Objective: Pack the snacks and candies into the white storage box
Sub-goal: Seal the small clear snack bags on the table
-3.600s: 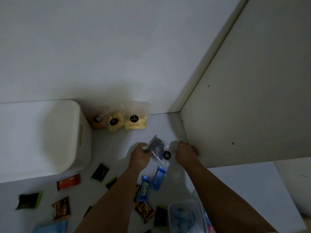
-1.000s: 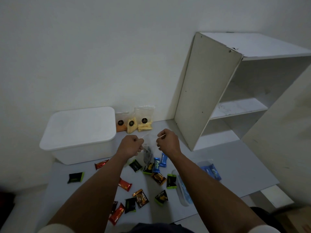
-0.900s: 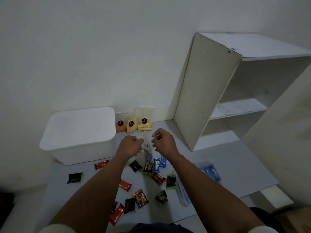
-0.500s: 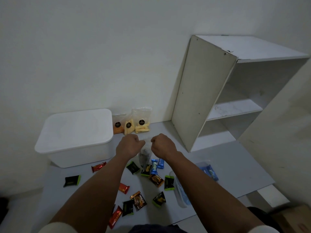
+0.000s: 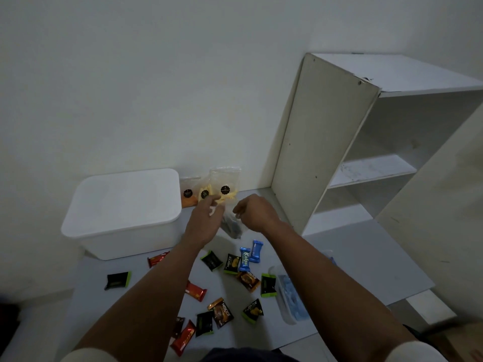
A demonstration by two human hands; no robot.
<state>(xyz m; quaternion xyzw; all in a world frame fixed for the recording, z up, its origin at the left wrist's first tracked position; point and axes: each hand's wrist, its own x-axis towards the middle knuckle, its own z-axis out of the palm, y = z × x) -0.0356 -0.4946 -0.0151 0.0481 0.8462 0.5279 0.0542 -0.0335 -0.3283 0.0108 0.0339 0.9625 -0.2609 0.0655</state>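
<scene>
Right hand (image 5: pixel 257 214) pinches a clear bag of dark snacks (image 5: pixel 232 227) above the table (image 5: pixel 366 254) | left hand (image 5: pixel 206 218) beside it, fingers loose | white storage box (image 5: pixel 122 212) lidded.

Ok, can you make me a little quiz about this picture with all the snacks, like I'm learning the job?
1. True or false: the lid is on the white plastic storage box.
2. Which hand pinches the clear plastic bag of dark snacks: A) the left hand, B) the right hand, C) neither?
3. Fill in: the two small blue candy wrappers lie on the grey ______.

Key
1. True. The lid covers the box, so nothing can go in yet.
2. B. The right hand pinches the bag's top; the left hand, beside it, has its fingers spread.
3. Table.
</scene>
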